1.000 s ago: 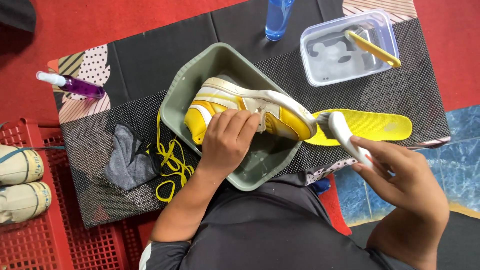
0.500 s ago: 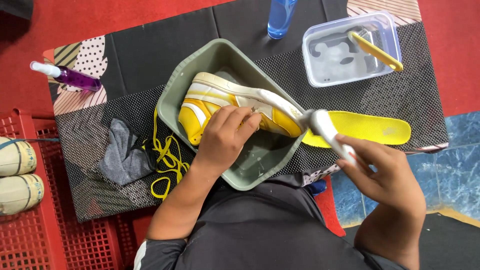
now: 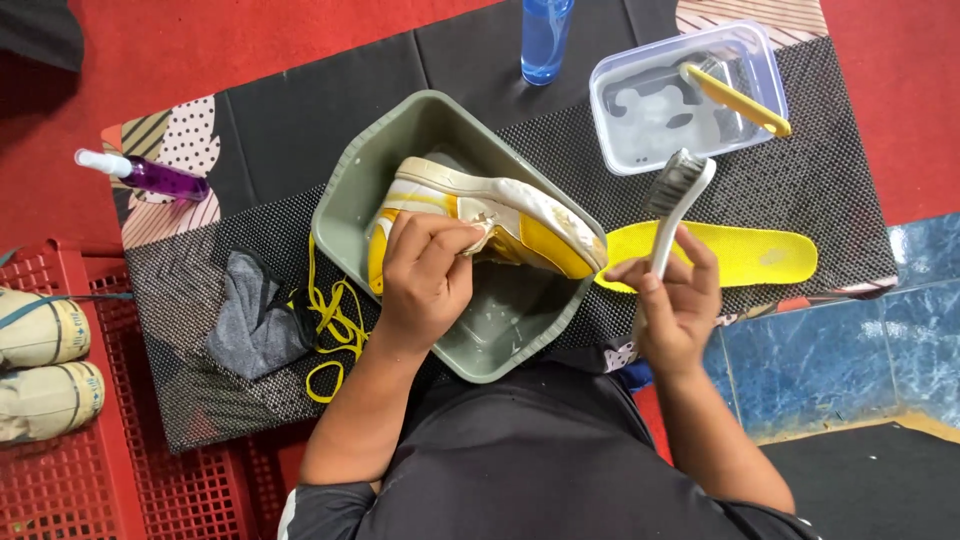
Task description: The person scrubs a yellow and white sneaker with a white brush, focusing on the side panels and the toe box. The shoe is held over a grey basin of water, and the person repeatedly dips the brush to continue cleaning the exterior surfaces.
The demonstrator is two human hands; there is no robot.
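Red floor runs under a dark patterned mat, and that mat is my whole work surface from up here. Far left I see a red crate with a pair of pale shoes on it, well apart from the work. On the mat's left edge lies a purple spray bottle on its side, then a grey cloth touching a heap of yellow laces, which are already out of the shoe. My left hand is clamped over the top of the yellow and white shoe, pinning it tilted across the green basin, heel end toward the right rim. I judge the scrubbing to be underway rather than finished: the upper looks wet and streaked, though I cannot tell how clean the hidden side is. My right hand is closed around the handle of a white brush, bristles raised clear of the shoe, not touching it. Just behind that hand the yellow insole lies flat on the mat, out of the shoe; I cannot tell whether it has been washed. Further back stand a blue bottle and a clear tub of cloudy water with a yellow brush resting across it. Nothing sits between brush and shoe; only my own left hand covers part of the upper.
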